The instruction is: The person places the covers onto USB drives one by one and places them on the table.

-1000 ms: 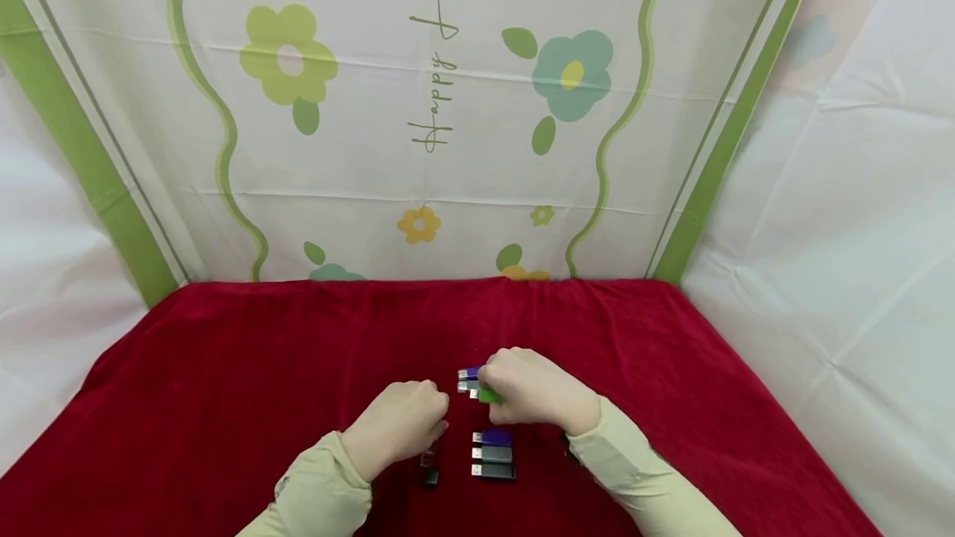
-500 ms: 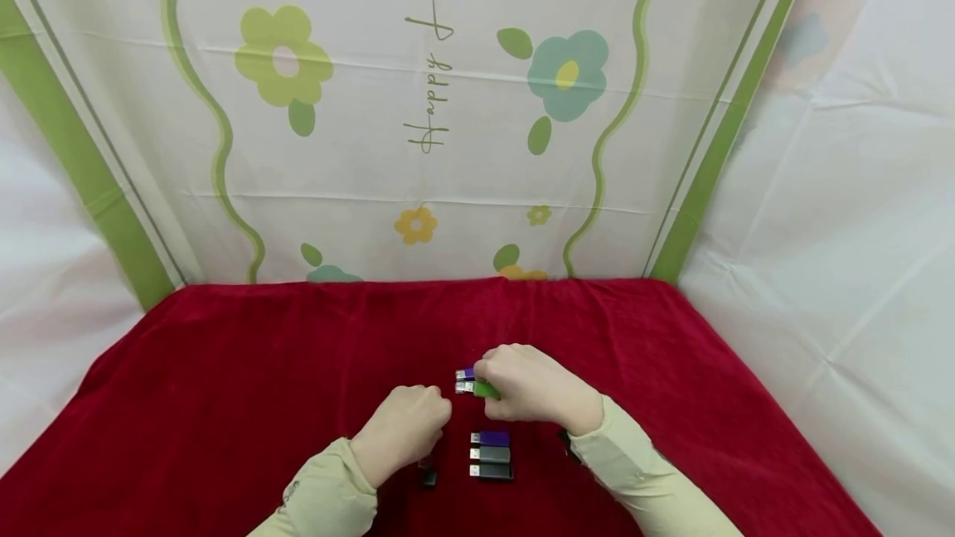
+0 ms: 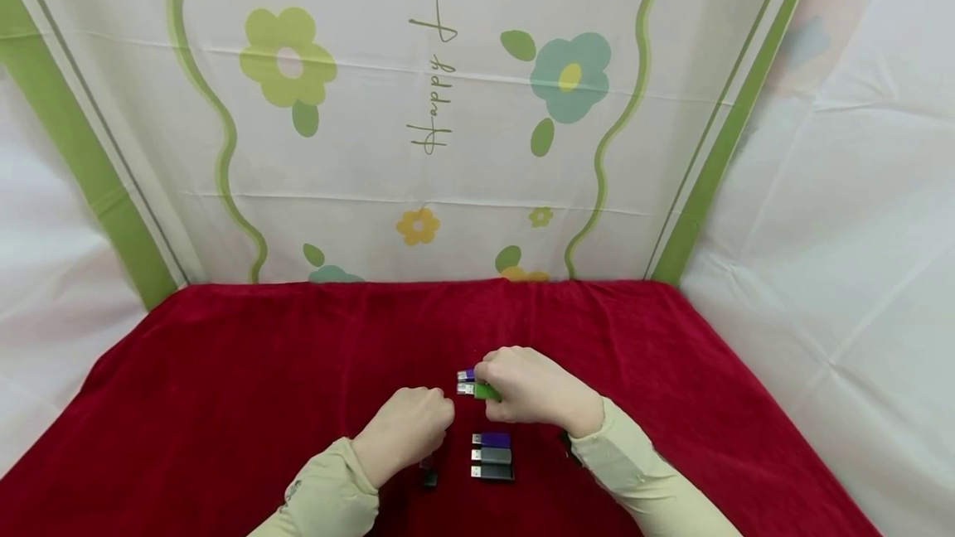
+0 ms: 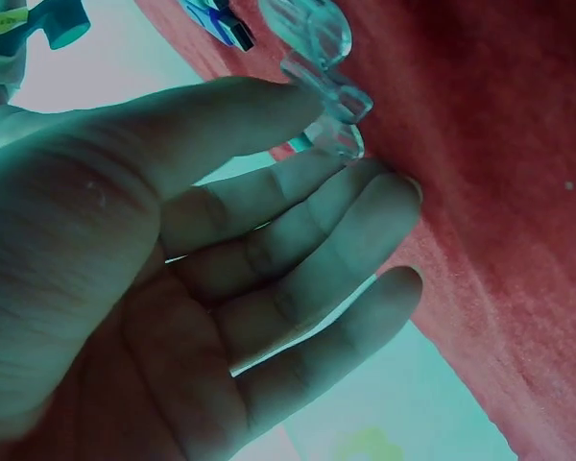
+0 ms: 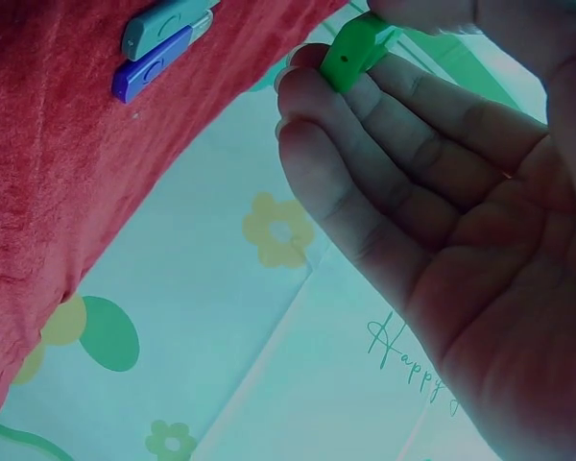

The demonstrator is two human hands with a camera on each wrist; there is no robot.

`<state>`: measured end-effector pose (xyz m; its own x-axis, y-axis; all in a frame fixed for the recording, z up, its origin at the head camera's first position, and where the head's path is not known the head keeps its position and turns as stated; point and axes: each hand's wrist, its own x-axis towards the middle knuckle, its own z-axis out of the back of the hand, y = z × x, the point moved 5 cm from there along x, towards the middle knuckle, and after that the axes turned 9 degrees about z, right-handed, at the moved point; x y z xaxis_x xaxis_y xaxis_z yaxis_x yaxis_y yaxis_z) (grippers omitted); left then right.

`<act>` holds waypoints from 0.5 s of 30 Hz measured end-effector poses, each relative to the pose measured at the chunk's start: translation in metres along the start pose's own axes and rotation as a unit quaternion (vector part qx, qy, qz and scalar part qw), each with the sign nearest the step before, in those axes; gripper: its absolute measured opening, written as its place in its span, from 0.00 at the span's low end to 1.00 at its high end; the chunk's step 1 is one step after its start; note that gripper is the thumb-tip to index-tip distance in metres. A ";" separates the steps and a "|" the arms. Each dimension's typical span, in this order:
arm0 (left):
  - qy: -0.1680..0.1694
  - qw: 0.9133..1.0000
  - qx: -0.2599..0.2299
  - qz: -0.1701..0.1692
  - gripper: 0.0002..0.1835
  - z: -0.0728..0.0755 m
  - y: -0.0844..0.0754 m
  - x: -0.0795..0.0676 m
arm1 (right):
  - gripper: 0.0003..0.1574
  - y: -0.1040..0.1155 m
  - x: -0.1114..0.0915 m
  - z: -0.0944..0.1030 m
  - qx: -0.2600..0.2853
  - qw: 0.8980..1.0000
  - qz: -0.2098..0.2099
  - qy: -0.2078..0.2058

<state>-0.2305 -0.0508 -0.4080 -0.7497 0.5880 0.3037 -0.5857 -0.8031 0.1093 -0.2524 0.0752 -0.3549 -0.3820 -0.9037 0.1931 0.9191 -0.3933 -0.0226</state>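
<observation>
My right hand (image 3: 525, 384) pinches a green USB flash drive (image 3: 487, 391), its metal plug pointing left; in the right wrist view the drive's green end (image 5: 350, 60) shows between thumb and fingertips. Just beyond it in the head view lies a purple flash drive (image 3: 467, 374), partly hidden by the hand. A grey drive (image 5: 163, 27) lies beside it in the right wrist view. To the left, my left hand (image 3: 406, 429) pinches a clear plastic cap (image 4: 338, 137) between thumb and curved fingers, low over the red cloth. More clear caps (image 4: 312, 27) lie by its thumb.
Nearer me, a purple drive (image 3: 492, 440), a grey drive (image 3: 492, 456) and a black drive (image 3: 492, 472) lie in a column, plugs left. A small black cap (image 3: 430, 480) lies below my left hand. Red cloth (image 3: 246, 379) covers the table; white patterned curtains (image 3: 358, 147) enclose it.
The green flash drive has moved slightly away from me and left, now overlapping the grey drive in the head view. My left hand has shifted a little right and covers more of the clear caps.
</observation>
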 end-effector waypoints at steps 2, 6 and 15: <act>0.008 1.000 -0.013 0.001 0.18 0.000 0.000 0.000 | 0.21 0.000 0.000 -0.001 0.000 1.000 0.000 0.000; 0.008 0.999 -0.030 -0.009 0.17 0.003 -0.001 0.001 | 0.21 0.001 0.000 -0.002 0.005 1.000 0.001 0.002; -0.008 0.999 -0.025 -0.022 0.17 0.009 -0.002 0.000 | 0.21 0.002 0.001 -0.001 0.009 1.000 0.002 0.000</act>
<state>-0.2267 -0.0497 -0.3992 -0.7185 0.6207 0.3139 -0.6326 -0.7707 0.0761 -0.2512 0.0735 -0.3557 -0.3791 -0.9051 0.1924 0.9220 -0.3872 -0.0051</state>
